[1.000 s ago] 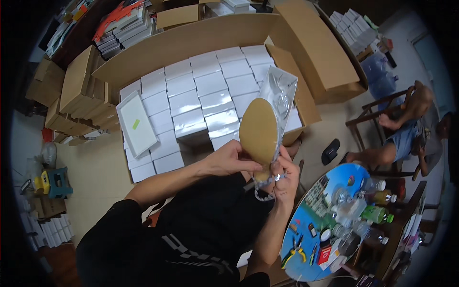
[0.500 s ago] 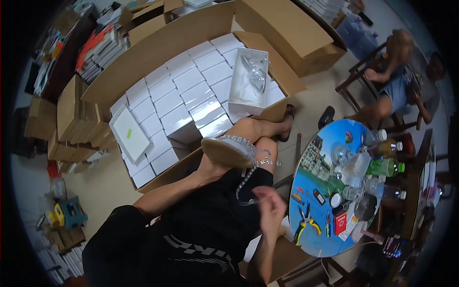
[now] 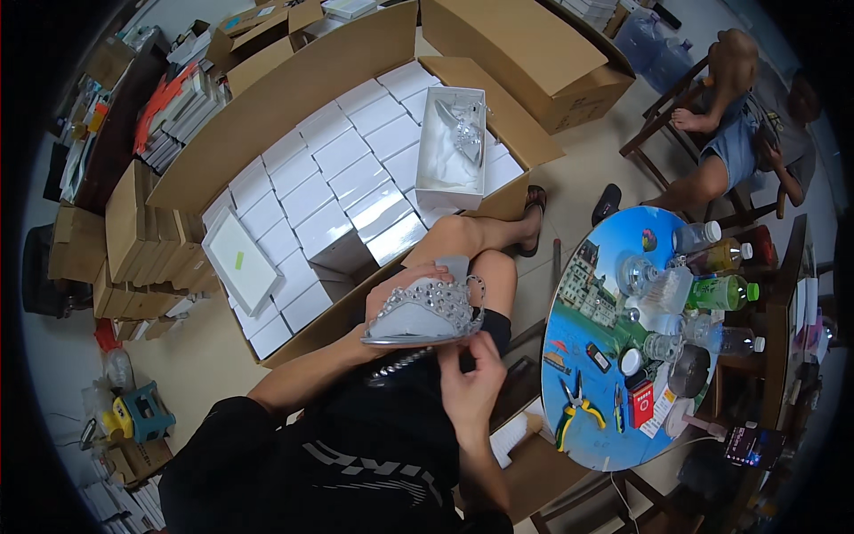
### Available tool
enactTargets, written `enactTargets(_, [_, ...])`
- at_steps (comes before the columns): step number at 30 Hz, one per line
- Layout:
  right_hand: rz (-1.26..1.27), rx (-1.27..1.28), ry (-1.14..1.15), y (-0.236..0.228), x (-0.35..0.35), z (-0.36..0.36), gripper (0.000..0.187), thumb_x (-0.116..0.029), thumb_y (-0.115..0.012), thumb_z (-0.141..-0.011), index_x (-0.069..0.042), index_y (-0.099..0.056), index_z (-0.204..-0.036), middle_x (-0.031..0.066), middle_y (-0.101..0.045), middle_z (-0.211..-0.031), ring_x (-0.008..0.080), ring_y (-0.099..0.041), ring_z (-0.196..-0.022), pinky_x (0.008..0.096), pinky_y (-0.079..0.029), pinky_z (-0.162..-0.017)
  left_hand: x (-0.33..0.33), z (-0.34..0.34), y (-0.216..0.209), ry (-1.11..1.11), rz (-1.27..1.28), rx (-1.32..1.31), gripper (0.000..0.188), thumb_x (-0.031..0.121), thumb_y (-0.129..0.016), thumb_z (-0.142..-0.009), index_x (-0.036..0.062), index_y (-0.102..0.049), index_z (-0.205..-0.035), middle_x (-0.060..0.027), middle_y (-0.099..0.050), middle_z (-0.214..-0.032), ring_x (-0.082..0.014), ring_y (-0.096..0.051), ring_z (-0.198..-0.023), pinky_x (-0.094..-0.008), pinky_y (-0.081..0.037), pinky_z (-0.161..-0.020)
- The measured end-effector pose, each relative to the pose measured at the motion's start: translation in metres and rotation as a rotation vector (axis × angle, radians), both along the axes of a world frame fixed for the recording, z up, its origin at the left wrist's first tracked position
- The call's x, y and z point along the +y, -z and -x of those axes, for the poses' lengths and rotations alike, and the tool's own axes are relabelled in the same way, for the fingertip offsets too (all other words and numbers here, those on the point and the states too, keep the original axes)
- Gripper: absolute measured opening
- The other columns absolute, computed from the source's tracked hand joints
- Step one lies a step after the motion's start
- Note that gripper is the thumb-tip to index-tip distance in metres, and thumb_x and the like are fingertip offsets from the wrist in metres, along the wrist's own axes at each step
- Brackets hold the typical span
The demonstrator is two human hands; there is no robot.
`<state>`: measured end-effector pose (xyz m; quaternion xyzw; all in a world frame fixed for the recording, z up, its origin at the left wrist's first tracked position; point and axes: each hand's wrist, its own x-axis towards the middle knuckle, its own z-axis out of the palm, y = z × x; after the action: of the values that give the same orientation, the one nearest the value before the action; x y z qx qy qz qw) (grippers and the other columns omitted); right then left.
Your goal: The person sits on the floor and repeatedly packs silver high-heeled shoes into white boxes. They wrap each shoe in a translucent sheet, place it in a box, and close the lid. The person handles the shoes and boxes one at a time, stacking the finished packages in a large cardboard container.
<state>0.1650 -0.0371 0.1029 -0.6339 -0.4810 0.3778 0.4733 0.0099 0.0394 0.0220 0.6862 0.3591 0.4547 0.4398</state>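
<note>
A silver, rhinestone-studded high-heeled sandal (image 3: 422,311) is held over my lap, its jewelled upper facing me. My left hand (image 3: 381,292) wraps round it from the far side, its fingers partly hidden behind the shoe. My right hand (image 3: 471,383) is closed in a pinch under the shoe's right end, at the strap; the exact grip is hidden. A rhinestone strap (image 3: 400,365) hangs below the sole. Beyond my knees, an open white shoe box (image 3: 425,182) holds a matching sandal and white paper. Its likely lid (image 3: 242,267), shallow and white, lies to the left.
A large carton (image 3: 285,93) packed with white boxes stands ahead. On the right, a round table (image 3: 569,351) bears bottles, pliers (image 3: 578,414) and a red packet (image 3: 640,405). A seated person (image 3: 725,169) is at the far right. Brown cartons (image 3: 133,214) are stacked left.
The sandal has turned from showing its sole to showing its jewelled upper. My right hand has moved from the dangling strap's side up to the shoe and closed there.
</note>
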Motion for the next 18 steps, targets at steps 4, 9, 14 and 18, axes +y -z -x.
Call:
enactTargets(4, [0.296,0.340,0.089,0.043,-0.017,0.002,0.016,-0.013,-0.064,-0.095,0.003,-0.067,-0.093,0.0037,-0.063,-0.082,0.0069,-0.056,-0.079,0.0220,-0.044,-0.071,-0.011,-0.013,0.006,-0.163,-0.191,0.422,0.043,0.011,-0.068,-0.090,0.0023,-0.052,-0.128,-0.0089,-0.057,-0.126,-0.0195,-0.053,-0.119,-0.0390,-0.046,-0.098])
enactTargets(9, [0.136,0.547,0.255,0.089,-0.007,-0.007,0.013,-0.009,-0.060,-0.099,0.002,-0.066,-0.100,0.0014,-0.066,-0.091,0.0070,-0.059,-0.084,0.0218,-0.046,-0.079,-0.008,-0.027,-0.028,-0.243,0.521,-0.463,0.028,0.002,-0.075,-0.084,-0.0008,-0.068,-0.112,-0.0081,-0.072,-0.102,-0.0174,-0.068,-0.098,-0.0313,-0.052,-0.090])
enactTargets(14, [0.033,0.678,0.278,0.100,0.004,-0.020,0.012,-0.004,-0.057,-0.098,0.003,-0.066,-0.102,0.0042,-0.067,-0.094,0.0075,-0.059,-0.086,0.0225,-0.047,-0.081,0.000,-0.032,-0.022,-0.195,0.821,-0.806,0.025,0.004,-0.069,-0.090,-0.0033,-0.065,-0.113,-0.0091,-0.070,-0.106,-0.0179,-0.067,-0.098,-0.0321,-0.054,-0.089])
enactTargets(18, [-0.025,0.585,0.260,0.081,0.009,-0.041,0.014,-0.008,-0.058,-0.099,0.004,-0.065,-0.100,0.0051,-0.067,-0.093,0.0077,-0.058,-0.086,0.0225,-0.045,-0.081,0.005,-0.039,-0.011,-0.121,0.955,-0.918,0.026,0.009,-0.064,-0.094,-0.0033,-0.061,-0.116,-0.0092,-0.069,-0.110,-0.0192,-0.067,-0.101,-0.0336,-0.053,-0.092])
